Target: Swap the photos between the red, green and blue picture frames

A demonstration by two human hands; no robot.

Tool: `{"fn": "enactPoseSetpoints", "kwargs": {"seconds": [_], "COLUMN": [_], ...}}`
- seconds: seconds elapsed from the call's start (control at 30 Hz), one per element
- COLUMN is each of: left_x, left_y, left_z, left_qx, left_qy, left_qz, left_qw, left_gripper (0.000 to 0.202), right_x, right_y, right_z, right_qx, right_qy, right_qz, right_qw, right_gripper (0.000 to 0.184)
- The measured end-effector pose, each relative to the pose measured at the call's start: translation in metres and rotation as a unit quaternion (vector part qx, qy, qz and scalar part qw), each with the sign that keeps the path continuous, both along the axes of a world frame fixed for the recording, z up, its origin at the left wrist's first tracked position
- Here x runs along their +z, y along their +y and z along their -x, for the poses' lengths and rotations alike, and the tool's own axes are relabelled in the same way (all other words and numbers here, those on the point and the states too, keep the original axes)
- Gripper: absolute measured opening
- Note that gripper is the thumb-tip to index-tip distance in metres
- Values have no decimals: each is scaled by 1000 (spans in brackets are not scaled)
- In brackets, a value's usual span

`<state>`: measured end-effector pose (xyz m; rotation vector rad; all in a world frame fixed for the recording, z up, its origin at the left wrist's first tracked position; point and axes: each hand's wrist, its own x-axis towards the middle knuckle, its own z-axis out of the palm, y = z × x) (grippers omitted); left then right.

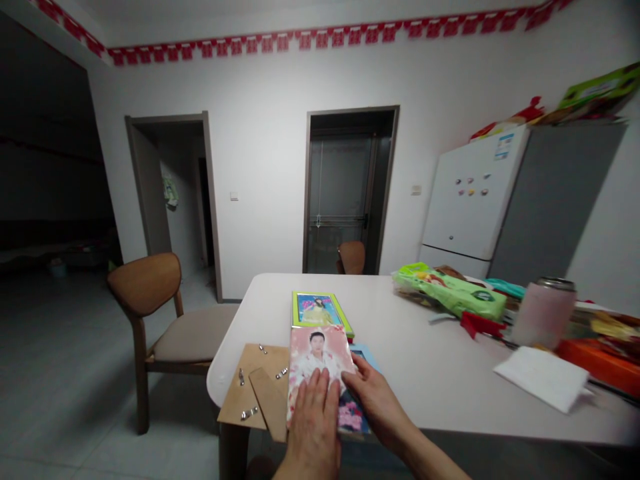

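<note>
A portrait photo (327, 347) with a pink floral background lies near the table's front edge. My left hand (315, 417) rests flat on its lower part, fingers stretched out. At the photo's right edge is my right hand (377, 400), its thumb along the margin and its other fingers partly hidden. Part of a light blue picture frame (369, 358) shows from under the photo. Just beyond lies a yellow-green picture frame (345, 320) with a picture in it. To the left sits a brown frame backing board (233, 407) with several metal clips and a stand flap (267, 400).
On the table's right side are a green plastic package (450, 293), a pink jar with a metal lid (545, 313), a folded white paper (543, 377) and an orange box (605, 363). A wooden chair (145, 287) stands left of the white table (425, 380).
</note>
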<state>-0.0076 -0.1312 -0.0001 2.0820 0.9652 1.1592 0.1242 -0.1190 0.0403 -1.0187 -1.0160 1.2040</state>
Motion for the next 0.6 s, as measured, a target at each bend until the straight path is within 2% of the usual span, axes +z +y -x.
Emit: {"fn": "enactPoseSetpoints", "kwargs": {"seconds": [0.07, 0.13, 0.2, 0.27, 0.37, 0.43, 0.5, 0.6], "left_x": [7, 19, 30, 37, 35, 29, 23, 17], "left_y": [6, 10, 11, 8, 6, 7, 10, 11], "left_z": [-2, -2, -3, -8, -17, -18, -12, 3], "left_qx": [3, 19, 59, 85, 38, 13, 22, 70], "left_qy": [-34, -102, -200, -299, -400, -419, -393, -233], "left_qz": [-41, -49, 9, 106, 203, 229, 238, 216], "left_qw": [999, 993, 978, 944, 893, 879, 888, 946], "left_gripper": [50, 41, 35, 37, 44, 50, 57, 62], "right_x": [14, 19, 15, 3, -12, -13, -11, -13], "right_y": [-4, -5, -3, 1, 6, 8, 11, 19], "right_z": [5, 7, 7, 6, 2, -6, -20, -49], "right_qx": [-12, -27, -41, -34, -19, -30, -30, -21], "right_qy": [0, 8, 16, 33, 77, 81, 43, -80], "right_qz": [-13, 0, 51, 99, 86, 67, 93, 135], "right_qw": [1000, 1000, 998, 994, 993, 994, 994, 987], "right_gripper": [52, 51, 47, 42, 41, 46, 53, 54]}}
